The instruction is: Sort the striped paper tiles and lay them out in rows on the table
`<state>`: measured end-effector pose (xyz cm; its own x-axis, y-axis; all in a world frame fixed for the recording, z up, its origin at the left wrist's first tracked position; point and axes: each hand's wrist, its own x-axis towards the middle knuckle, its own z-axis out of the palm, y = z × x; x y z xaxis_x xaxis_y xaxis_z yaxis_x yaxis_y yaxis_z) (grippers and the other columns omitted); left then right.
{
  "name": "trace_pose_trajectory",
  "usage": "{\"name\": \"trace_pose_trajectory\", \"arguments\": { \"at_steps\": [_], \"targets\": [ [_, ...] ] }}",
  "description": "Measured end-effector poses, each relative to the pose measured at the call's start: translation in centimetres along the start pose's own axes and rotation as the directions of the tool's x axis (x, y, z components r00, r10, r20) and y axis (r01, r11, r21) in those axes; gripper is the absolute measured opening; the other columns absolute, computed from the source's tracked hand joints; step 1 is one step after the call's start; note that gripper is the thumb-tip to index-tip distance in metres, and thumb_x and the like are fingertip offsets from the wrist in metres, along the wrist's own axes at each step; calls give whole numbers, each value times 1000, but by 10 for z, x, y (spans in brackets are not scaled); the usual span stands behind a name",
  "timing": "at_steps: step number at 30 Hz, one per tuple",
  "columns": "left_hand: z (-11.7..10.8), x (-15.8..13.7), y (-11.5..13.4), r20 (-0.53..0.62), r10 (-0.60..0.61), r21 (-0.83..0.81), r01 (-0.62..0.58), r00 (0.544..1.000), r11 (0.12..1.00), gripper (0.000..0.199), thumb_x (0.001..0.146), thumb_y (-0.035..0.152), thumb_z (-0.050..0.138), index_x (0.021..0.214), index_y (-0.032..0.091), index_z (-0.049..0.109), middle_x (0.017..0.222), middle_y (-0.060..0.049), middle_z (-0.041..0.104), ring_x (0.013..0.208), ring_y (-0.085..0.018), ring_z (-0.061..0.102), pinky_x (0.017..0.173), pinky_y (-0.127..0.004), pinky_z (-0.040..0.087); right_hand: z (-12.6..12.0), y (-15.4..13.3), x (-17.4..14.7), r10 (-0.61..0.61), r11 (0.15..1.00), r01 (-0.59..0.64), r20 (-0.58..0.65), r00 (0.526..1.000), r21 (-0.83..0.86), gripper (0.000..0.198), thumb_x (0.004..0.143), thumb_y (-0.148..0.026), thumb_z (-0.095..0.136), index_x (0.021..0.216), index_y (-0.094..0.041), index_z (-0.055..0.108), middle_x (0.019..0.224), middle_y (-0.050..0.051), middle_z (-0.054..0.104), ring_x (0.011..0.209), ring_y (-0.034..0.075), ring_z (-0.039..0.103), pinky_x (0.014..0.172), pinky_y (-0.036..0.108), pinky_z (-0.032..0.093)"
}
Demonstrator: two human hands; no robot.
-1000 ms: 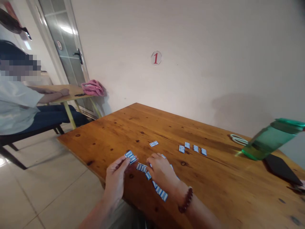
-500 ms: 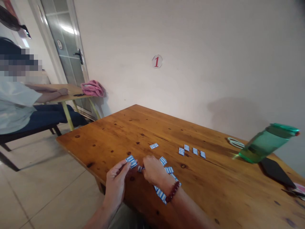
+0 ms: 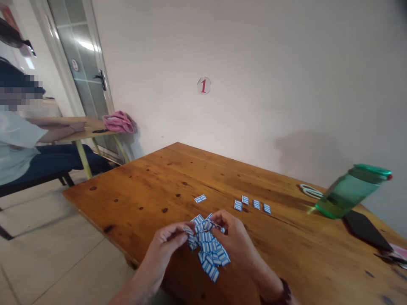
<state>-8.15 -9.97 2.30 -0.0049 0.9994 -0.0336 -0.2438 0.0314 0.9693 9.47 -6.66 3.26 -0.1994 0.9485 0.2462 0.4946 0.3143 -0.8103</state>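
A heap of small blue-and-white label sheets [image 3: 208,245] lies near the front of the wooden table, between my hands. My left hand [image 3: 165,245] is at the heap's left side, with thumb and fingers pinched on a label sheet [image 3: 188,231]. Over the upper right of the heap, my right hand [image 3: 235,237] has its thumb and index finger closed about another label sheet [image 3: 208,225]; the fingers partly hide it. One separate label sheet [image 3: 200,198] lies beyond the heap. Several more label sheets [image 3: 256,204] lie apart to the right.
At the right of the wooden table [image 3: 152,178] are a tilted green bottle [image 3: 351,192], a coiled white cable [image 3: 310,191], a dark flat object [image 3: 367,231] and scissors [image 3: 389,257]. A seated person [image 3: 19,144] is at another table, left, beside a pink cloth [image 3: 119,122].
My right hand has moved right and back, uncovering the heap. My left hand has come right, bringing its label sheet to the heap's edge. The view has shifted slightly.
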Motion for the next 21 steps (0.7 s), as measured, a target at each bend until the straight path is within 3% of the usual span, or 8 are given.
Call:
{"name": "trace_pose_trajectory", "arguments": {
  "at_steps": [3, 6, 12, 14, 17, 21],
  "targets": [
    [16, 4, 1, 148, 47, 125, -66, 988, 990, 8, 62, 23, 63, 61, 19, 70, 97, -8, 67, 94, -25, 58, 77, -29, 44, -11, 8, -5, 55, 991, -54, -7, 998, 125, 3, 66, -18, 57, 64, -19, 55, 61, -3, 56, 57, 12, 50, 50, 20, 34],
    [30, 11, -1, 257, 84, 236, -147, 963, 960, 11, 63, 21, 60, 62, 20, 72, 96, -9, 67, 93, -25, 58, 79, -31, 43, -13, 12, -9, 78, 980, -76, 0, 997, 184, 7, 65, -20, 59, 61, -18, 53, 57, -3, 54, 54, 11, 46, 47, 20, 33],
    [47, 21, -6, 251, 126, 347, -211, 960, 914, 12, 61, 17, 59, 58, 20, 70, 68, -4, 65, 71, -20, 58, 70, -27, 42, -13, 18, -14, 85, 948, -81, -1, 996, 308, 8, 59, -9, 56, 59, -17, 55, 56, -4, 54, 53, 9, 44, 49, 19, 32],
    [50, 23, -8, 253, 76, 304, -154, 964, 940, 11, 61, 19, 59, 58, 18, 69, 62, -2, 62, 64, -17, 54, 63, -25, 40, -15, 20, -14, 157, 882, -152, 25, 987, 447, 6, 59, -14, 61, 59, -17, 55, 54, -5, 52, 51, 8, 42, 47, 19, 30],
    [59, 26, -11, 240, 0, 210, -52, 971, 976, 11, 62, 22, 58, 59, 15, 67, 58, 0, 58, 59, -14, 50, 58, -23, 37, -19, 23, -14, 247, 701, -209, 43, 968, 682, 17, 60, -27, 68, 61, -16, 55, 51, -6, 49, 46, 6, 37, 43, 18, 26],
    [77, 28, -12, 226, -70, 65, 56, 972, 996, 11, 59, 23, 60, 58, 13, 64, 56, 1, 57, 56, -12, 49, 56, -22, 36, -22, 24, -15, 348, 533, -220, 26, 937, 817, 26, 56, -34, 75, 61, -16, 57, 52, -6, 48, 44, 4, 33, 40, 18, 21]
  ]
}}
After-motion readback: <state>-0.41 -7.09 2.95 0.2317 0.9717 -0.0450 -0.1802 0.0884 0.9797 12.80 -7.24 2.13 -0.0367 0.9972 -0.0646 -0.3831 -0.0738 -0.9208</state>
